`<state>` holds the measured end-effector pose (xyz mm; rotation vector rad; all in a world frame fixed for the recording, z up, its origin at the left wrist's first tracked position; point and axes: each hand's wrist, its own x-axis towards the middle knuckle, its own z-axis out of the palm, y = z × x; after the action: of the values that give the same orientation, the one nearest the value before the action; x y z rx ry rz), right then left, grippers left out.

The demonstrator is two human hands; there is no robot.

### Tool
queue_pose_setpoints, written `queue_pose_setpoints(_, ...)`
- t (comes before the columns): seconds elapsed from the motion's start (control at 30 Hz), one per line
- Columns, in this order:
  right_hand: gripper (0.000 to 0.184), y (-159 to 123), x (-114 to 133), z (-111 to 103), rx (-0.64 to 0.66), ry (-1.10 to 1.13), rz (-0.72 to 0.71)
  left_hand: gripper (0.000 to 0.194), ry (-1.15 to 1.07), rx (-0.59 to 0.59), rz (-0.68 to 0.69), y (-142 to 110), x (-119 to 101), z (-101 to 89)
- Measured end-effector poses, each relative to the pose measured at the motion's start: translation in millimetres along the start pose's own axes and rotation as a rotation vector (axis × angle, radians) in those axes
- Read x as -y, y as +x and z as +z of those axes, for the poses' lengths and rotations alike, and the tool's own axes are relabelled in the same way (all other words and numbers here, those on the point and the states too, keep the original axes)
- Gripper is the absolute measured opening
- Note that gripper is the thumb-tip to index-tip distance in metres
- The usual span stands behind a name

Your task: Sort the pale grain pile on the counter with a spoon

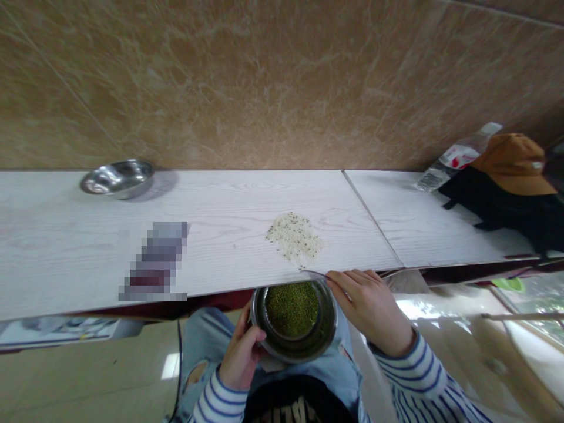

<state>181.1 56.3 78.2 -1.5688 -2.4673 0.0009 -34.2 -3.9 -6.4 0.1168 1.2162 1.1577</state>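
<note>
My left hand [244,349] grips the rim of a steel bowl [328,332], thumb over the edge. The bowl sits above my lap, just below the table's front edge, and green mung beans [291,311] fill its middle. My right hand [368,302] is closed around a slim metal utensil [315,274], its tip at the table edge; seen nearly edge-on, its exact kind is unclear. Beyond that tip, a loose pile of white rice grains [296,238] mixed with scattered green beans lies on the white table [220,202].
Near the wall at left stands another steel bowl [118,179]. A blurred-out flat object [154,261] lies at front left. On the right are a clear plastic bottle [458,157], a brown cap [515,161] and dark fabric [497,205]. A seam [372,217] crosses the tabletop.
</note>
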Motion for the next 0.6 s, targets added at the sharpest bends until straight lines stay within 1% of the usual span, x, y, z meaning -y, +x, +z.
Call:
queue_pose_setpoints(0.3,0.023,4.2,-9.3,1.1,-0.077,-0.044,0.06,0.078,-0.008,-0.022,-0.002,-2.4,-2.1,0.1)
queue_pose_setpoints(0.6,0.021,9.3,-8.7,-0.9,-0.084,-0.095,0.068,0.081,0.014,-0.018,-0.013,-1.3,-1.8,-2.0)
